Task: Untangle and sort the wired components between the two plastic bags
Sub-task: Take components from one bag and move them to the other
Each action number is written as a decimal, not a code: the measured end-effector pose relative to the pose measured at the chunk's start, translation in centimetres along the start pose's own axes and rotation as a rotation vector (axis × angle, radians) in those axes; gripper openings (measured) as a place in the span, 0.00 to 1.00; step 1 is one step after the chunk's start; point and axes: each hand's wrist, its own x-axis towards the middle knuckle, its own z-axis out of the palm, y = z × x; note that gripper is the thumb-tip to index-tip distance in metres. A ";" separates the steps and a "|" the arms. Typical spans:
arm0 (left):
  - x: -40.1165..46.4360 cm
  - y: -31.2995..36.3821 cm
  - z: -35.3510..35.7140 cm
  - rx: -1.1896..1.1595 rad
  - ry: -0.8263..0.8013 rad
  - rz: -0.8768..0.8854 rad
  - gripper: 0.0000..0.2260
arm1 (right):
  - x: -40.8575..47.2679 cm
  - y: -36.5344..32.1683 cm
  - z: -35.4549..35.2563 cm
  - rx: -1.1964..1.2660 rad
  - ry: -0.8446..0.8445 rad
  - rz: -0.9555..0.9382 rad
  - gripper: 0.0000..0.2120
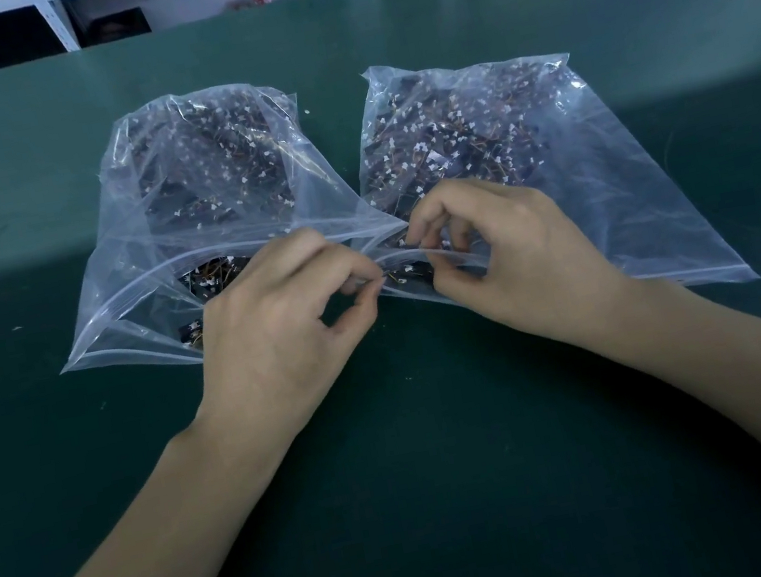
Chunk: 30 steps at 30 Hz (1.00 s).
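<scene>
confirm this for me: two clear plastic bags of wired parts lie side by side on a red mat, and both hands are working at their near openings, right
Not quite: the mat is dark green, not red, as the head view shows. The rest holds: the two clear bags of wired parts lie side by side, with the left hand and right hand at their near openings.

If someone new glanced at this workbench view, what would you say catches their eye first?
Two clear zip bags lie side by side at the middle of the green table: the left bag and the right bag, each stuffed with small black wired components with white connectors. Just in front, the left hand and right hand meet where the bag mouths touch, pinching a small wired piece between their fingertips.
</scene>
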 end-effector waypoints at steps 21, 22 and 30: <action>-0.1 -3.6 -1.6 0.265 -0.352 -0.455 0.18 | -0.3 -0.1 0.3 -0.003 -0.076 0.057 0.14; 0.0 -3.9 -1.7 0.278 -0.369 -0.460 0.18 | -0.4 -0.1 0.3 -0.003 -0.079 0.055 0.13; 0.1 -4.3 -2.2 0.343 -0.412 -0.440 0.13 | -0.4 -0.5 0.3 0.003 -0.081 0.040 0.11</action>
